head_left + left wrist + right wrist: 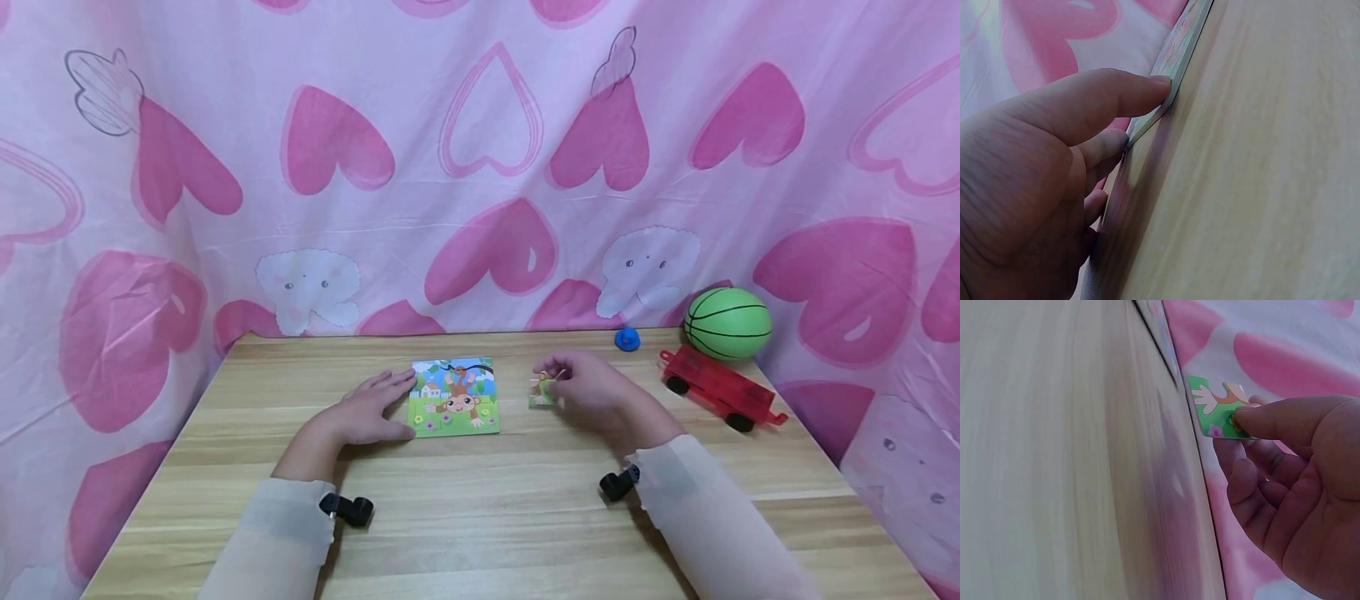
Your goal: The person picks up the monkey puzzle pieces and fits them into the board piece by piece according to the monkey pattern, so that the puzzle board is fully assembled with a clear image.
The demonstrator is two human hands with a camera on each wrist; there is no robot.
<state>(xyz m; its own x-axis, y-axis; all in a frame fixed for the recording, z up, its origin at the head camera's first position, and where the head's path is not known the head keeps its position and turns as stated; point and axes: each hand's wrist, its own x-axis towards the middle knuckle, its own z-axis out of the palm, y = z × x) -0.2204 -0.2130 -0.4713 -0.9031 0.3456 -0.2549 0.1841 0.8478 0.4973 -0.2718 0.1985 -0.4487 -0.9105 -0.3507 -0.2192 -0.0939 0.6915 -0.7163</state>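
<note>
A square monkey puzzle (453,398) lies flat on the wooden table, its picture showing a monkey hanging from a branch. My left hand (369,410) is spread beside its left side, with straight fingers at the upper left and the thumb at the lower left corner. In the left wrist view the thumb (1141,94) touches the puzzle's edge. To the right of the puzzle, my right hand (588,385) pinches a small puzzle piece (1219,415) between thumb and fingers. The piece is green, with a printed monkey hand and flowers, and the thumb covers part of it.
A small blue toy (627,338) sits at the table's back edge. Farther right are a green ball (727,323) and a red toy wagon (718,386) with black wheels. A pink heart-patterned curtain (491,225) hangs behind the wooden table (480,517).
</note>
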